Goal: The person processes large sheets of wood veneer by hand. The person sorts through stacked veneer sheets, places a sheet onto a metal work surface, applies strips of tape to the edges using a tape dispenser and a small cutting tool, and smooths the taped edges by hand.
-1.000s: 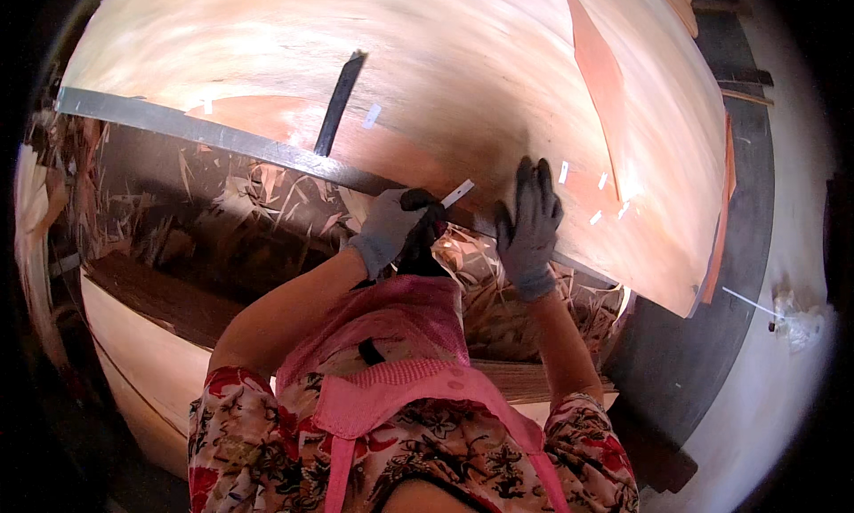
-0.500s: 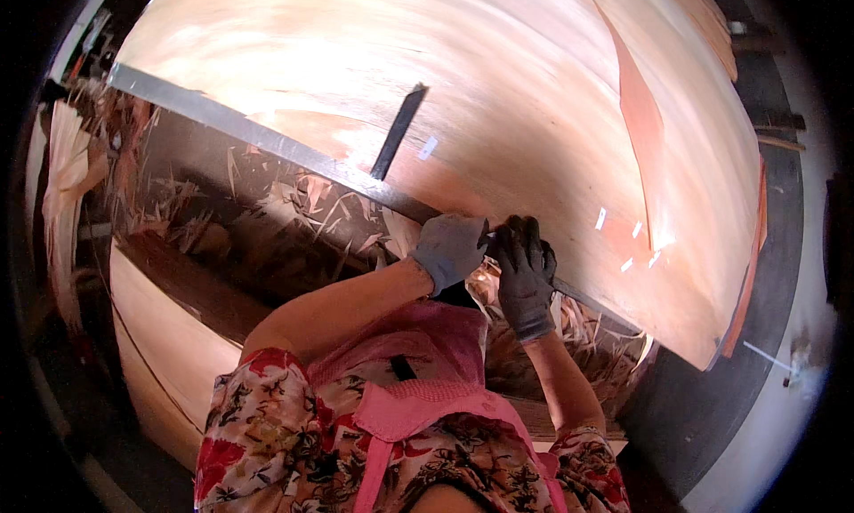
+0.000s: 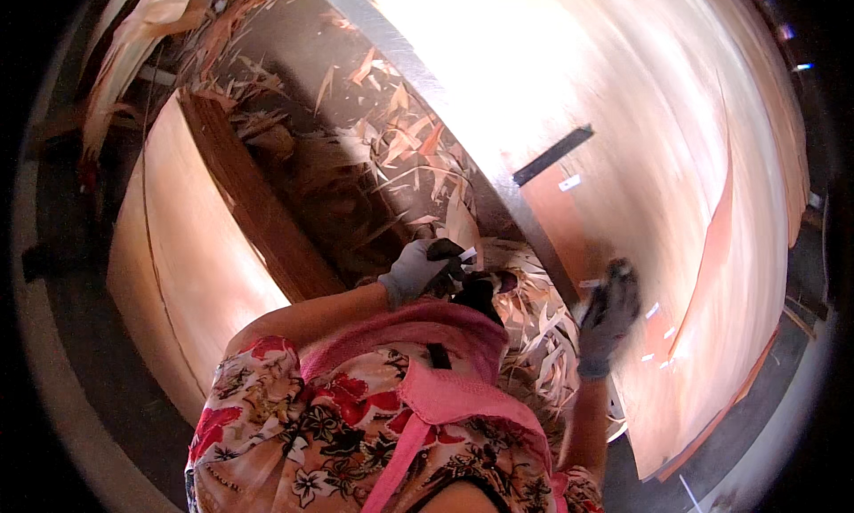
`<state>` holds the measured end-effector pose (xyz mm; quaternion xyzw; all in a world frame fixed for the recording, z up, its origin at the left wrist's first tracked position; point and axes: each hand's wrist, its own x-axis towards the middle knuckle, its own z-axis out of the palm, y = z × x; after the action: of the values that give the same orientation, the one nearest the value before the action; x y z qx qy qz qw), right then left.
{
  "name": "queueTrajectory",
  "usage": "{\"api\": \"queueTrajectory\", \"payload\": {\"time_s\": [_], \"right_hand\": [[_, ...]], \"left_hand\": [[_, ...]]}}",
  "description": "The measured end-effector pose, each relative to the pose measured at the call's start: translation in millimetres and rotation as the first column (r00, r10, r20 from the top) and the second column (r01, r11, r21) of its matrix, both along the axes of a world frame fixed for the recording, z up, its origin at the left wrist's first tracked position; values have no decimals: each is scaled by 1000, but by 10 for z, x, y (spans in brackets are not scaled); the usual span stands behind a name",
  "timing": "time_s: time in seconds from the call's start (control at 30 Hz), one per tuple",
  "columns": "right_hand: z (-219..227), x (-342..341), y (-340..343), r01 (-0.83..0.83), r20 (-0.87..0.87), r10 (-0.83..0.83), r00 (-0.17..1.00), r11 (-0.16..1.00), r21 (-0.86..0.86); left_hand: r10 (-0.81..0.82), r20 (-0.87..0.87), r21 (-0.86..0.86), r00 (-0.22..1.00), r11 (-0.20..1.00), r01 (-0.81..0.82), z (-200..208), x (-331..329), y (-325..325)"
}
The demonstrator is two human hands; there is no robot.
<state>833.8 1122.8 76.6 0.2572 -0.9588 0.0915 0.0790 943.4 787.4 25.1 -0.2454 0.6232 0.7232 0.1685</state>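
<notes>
White tabs (image 3: 653, 310) are set on the wood sheet (image 3: 658, 193); one strip (image 3: 469, 254), pinched by the left hand (image 3: 418, 270), is not yet laid. Any hold by the right hand (image 3: 609, 317) cannot be told.

The wood sheet (image 3: 654, 202) is cut off above.

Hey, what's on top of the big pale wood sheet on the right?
A black strip and several small white pieces lie on the sheet. Your gloved right hand covers part near its edge, so anything beneath can't be seen.
</notes>
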Motion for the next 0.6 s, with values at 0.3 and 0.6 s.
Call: {"api": "queueTrajectory", "payload": {"time_s": [0.3, 0.6], "right_hand": [[-169, -1989, -100, 153, -286, -132, 949, 987, 52], [-312, -1963, -203, 169, -380, -151, 913, 985, 16]], "left_hand": [[353, 26, 249, 935, 904, -348, -289, 402, -561], [416, 16, 215, 909, 887, -409, 166, -427, -892]]}}
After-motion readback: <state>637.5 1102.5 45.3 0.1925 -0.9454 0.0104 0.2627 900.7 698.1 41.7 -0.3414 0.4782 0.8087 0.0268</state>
